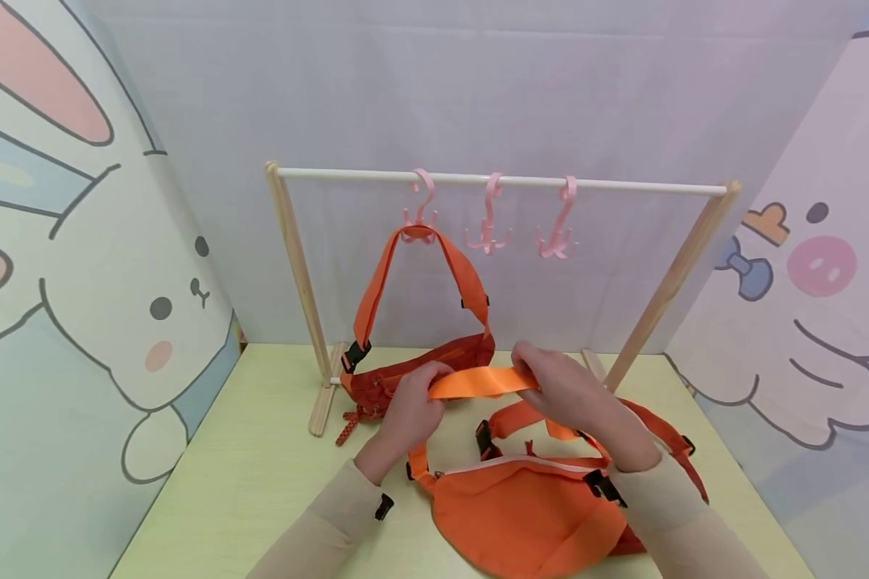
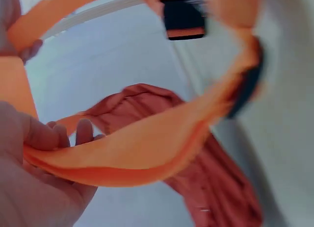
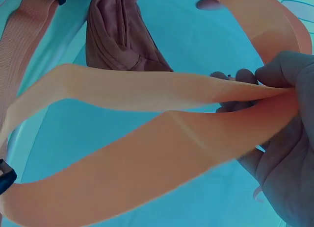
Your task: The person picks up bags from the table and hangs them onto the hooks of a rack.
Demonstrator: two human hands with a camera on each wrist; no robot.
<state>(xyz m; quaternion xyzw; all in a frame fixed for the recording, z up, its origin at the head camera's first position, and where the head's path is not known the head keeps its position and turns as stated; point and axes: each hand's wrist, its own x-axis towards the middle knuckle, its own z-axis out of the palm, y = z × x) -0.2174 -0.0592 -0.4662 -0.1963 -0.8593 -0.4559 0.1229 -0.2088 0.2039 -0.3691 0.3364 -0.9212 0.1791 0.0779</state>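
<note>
Both hands hold the orange strap (image 1: 481, 383) of a waist bag, stretched between them above the table. My left hand (image 1: 414, 410) pinches one part of it between thumb and fingers, clear in the left wrist view where the strap (image 2: 137, 143) lies doubled. My right hand (image 1: 561, 388) grips the other part; in the right wrist view two layers of strap (image 3: 132, 168) meet in its pinch. Below the hands the orange waist bag (image 1: 514, 515) lies on the table, its pale zip upward. A black buckle (image 1: 604, 486) shows by the right sleeve.
A rack with a white rail (image 1: 348, 174) stands behind. A darker red-orange waist bag (image 1: 434, 362) hangs by its strap from a pink hook (image 1: 422, 213). Two more pink hooks (image 1: 488, 217) hang to its right. Another red-orange bag (image 1: 652, 418) lies partly under the front one.
</note>
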